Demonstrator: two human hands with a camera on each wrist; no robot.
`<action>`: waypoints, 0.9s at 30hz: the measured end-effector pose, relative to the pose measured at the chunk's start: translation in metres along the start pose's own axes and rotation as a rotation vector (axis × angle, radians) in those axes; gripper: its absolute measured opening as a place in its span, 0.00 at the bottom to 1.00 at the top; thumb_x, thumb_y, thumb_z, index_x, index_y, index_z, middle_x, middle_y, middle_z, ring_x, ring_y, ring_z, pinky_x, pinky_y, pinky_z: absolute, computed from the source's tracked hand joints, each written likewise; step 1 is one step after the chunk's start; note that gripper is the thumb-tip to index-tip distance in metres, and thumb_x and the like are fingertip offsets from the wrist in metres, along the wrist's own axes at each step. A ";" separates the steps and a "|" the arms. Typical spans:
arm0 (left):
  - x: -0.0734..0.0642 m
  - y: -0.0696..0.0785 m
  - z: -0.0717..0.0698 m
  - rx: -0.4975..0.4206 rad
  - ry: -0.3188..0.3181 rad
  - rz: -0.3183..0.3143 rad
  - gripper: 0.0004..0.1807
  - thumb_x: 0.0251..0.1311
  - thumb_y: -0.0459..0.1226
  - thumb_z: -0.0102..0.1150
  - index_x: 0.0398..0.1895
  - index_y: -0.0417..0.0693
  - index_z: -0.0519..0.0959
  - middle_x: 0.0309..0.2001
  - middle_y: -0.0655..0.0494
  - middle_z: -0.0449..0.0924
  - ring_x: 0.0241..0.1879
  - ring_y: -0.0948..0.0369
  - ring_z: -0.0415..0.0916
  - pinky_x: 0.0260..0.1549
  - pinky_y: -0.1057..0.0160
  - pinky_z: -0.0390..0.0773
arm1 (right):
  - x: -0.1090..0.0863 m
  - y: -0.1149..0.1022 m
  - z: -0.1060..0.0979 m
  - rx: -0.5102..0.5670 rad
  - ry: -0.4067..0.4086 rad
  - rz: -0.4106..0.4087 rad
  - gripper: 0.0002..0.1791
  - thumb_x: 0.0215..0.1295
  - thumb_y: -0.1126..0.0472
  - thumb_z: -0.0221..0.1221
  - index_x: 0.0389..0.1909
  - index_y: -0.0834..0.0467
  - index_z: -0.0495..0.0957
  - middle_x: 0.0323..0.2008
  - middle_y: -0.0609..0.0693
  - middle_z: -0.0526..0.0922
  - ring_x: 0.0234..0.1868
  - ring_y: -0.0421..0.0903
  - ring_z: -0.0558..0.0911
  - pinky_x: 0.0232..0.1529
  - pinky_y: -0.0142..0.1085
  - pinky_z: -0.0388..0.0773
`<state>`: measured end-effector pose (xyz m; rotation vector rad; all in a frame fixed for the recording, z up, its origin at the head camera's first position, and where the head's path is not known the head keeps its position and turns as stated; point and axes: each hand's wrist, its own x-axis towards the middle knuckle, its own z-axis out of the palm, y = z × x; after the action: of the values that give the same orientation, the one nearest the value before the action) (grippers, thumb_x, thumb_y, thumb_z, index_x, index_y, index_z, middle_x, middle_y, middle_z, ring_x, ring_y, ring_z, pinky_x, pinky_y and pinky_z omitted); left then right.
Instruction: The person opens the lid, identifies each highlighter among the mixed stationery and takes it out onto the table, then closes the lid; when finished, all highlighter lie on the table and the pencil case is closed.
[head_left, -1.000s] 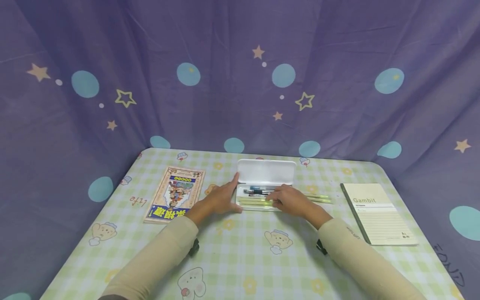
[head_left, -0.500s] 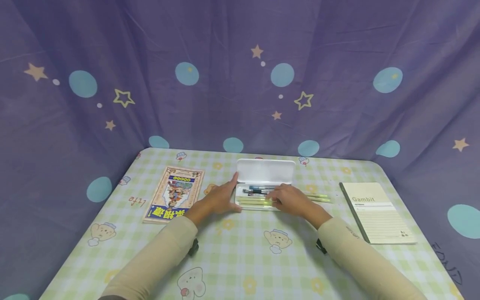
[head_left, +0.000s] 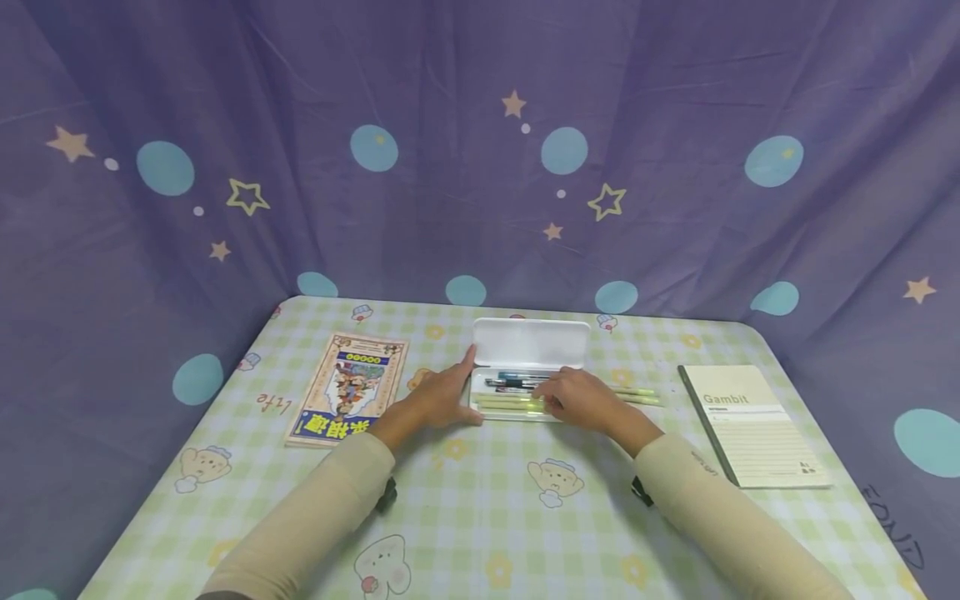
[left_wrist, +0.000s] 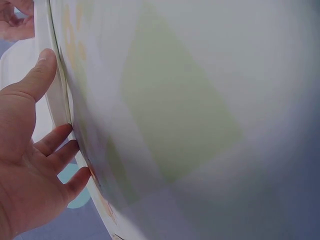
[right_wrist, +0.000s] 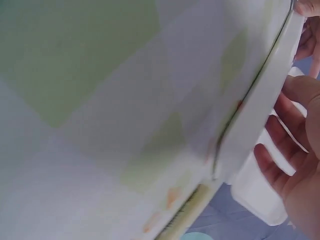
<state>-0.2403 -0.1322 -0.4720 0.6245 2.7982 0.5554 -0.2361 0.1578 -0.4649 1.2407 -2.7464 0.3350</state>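
A white pencil case (head_left: 532,343) stands on the table with its lid up. Pens (head_left: 510,383) and pale green pencils (head_left: 506,404) lie inside it. My left hand (head_left: 446,392) braces the case's left end, thumb and fingers spread and nearly straight; in the left wrist view the left hand (left_wrist: 35,165) touches the case wall (left_wrist: 57,75). My right hand (head_left: 581,400) reaches over the case's right half, fingers bent down at the pencils. In the right wrist view the right hand (right_wrist: 300,135) has loosely bent fingers; the case wall hides part of them, and whether they pinch anything is hidden.
More pale green pencils (head_left: 637,396) stick out to the right from behind my right hand. A comic-style book (head_left: 352,387) lies left of the case, and a cream Gambit notebook (head_left: 757,429) lies to the right. A purple curtain (head_left: 450,167) hangs behind the checked tablecloth (head_left: 480,517).
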 end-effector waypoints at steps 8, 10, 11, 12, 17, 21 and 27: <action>-0.001 0.002 -0.001 -0.008 0.001 -0.007 0.73 0.50 0.59 0.75 0.83 0.48 0.30 0.79 0.43 0.57 0.76 0.47 0.63 0.70 0.39 0.62 | 0.005 -0.005 -0.006 0.003 -0.065 0.049 0.14 0.58 0.65 0.70 0.46 0.50 0.89 0.31 0.42 0.88 0.32 0.40 0.77 0.37 0.34 0.76; -0.002 0.002 0.000 -0.010 -0.003 -0.010 0.73 0.50 0.59 0.75 0.83 0.49 0.30 0.80 0.44 0.56 0.76 0.46 0.62 0.70 0.39 0.61 | 0.006 -0.005 -0.006 -0.012 -0.074 0.040 0.14 0.58 0.64 0.70 0.45 0.49 0.89 0.31 0.41 0.87 0.32 0.39 0.76 0.36 0.33 0.75; -0.002 0.002 0.000 -0.012 -0.006 -0.014 0.73 0.50 0.59 0.75 0.83 0.49 0.30 0.80 0.44 0.56 0.76 0.47 0.62 0.71 0.39 0.61 | 0.006 -0.004 -0.006 -0.017 -0.074 0.036 0.14 0.58 0.64 0.70 0.45 0.49 0.89 0.30 0.41 0.87 0.32 0.39 0.76 0.35 0.32 0.74; -0.002 0.002 -0.001 -0.015 -0.004 -0.016 0.73 0.50 0.59 0.75 0.83 0.49 0.30 0.80 0.44 0.56 0.76 0.47 0.62 0.71 0.39 0.61 | 0.005 -0.004 -0.006 -0.021 -0.072 0.029 0.14 0.57 0.64 0.70 0.45 0.49 0.89 0.30 0.41 0.86 0.32 0.39 0.75 0.35 0.32 0.74; -0.003 0.002 -0.001 -0.018 0.009 -0.007 0.72 0.51 0.59 0.75 0.83 0.49 0.31 0.79 0.43 0.57 0.75 0.46 0.63 0.71 0.39 0.62 | 0.004 -0.003 -0.006 -0.027 -0.045 -0.016 0.13 0.56 0.67 0.68 0.40 0.50 0.88 0.26 0.40 0.79 0.28 0.36 0.69 0.31 0.29 0.68; -0.003 0.002 -0.002 -0.022 0.010 0.000 0.72 0.51 0.58 0.75 0.83 0.49 0.32 0.79 0.43 0.58 0.75 0.45 0.64 0.71 0.39 0.62 | 0.003 -0.002 -0.008 -0.020 -0.028 -0.074 0.12 0.55 0.71 0.63 0.33 0.51 0.85 0.25 0.44 0.73 0.26 0.36 0.64 0.28 0.28 0.64; -0.003 0.002 -0.002 -0.016 0.011 0.002 0.72 0.51 0.58 0.75 0.84 0.49 0.32 0.79 0.44 0.57 0.75 0.46 0.64 0.71 0.39 0.62 | -0.001 -0.002 -0.011 0.038 0.001 -0.060 0.18 0.55 0.74 0.63 0.44 0.56 0.89 0.35 0.48 0.81 0.29 0.36 0.70 0.32 0.30 0.74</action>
<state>-0.2372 -0.1328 -0.4695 0.6223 2.8013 0.5830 -0.2338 0.1599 -0.4541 1.3292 -2.7078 0.3840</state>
